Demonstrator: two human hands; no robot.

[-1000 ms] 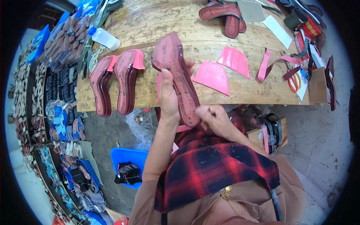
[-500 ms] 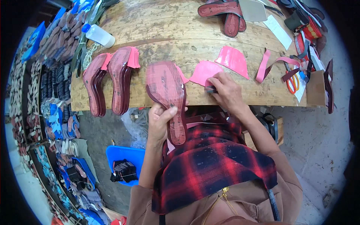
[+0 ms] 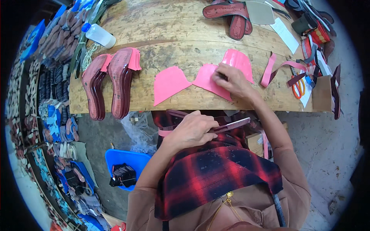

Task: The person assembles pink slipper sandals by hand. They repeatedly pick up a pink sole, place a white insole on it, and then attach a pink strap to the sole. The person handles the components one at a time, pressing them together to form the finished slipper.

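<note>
My left hand (image 3: 194, 130) is closed on a dark red shoe insole (image 3: 238, 124), seen nearly edge-on above my lap, below the table's front edge. My right hand (image 3: 233, 79) is over the table with its fingers curled together. What they pinch, if anything, is hidden. Beneath it lies a pink upper piece (image 3: 204, 77), partly covered by the hand. A second pink piece (image 3: 169, 84) lies flat to its left, and a shiny pink piece (image 3: 239, 61) sits behind the hand to the right.
Stacks of insoles (image 3: 120, 82) with pink pieces on them overhang the table (image 3: 181, 34) at left. Behind them stands a white bottle (image 3: 98, 35) with a blue cap. Orange-handled scissors (image 3: 298, 90) and pink straps (image 3: 268, 71) lie right. A blue bin (image 3: 129, 158) is below left.
My left hand has lowered the insole from the table edge to my lap and turned it edge-on, uncovering the left pink piece. My right hand has moved slightly up.
</note>
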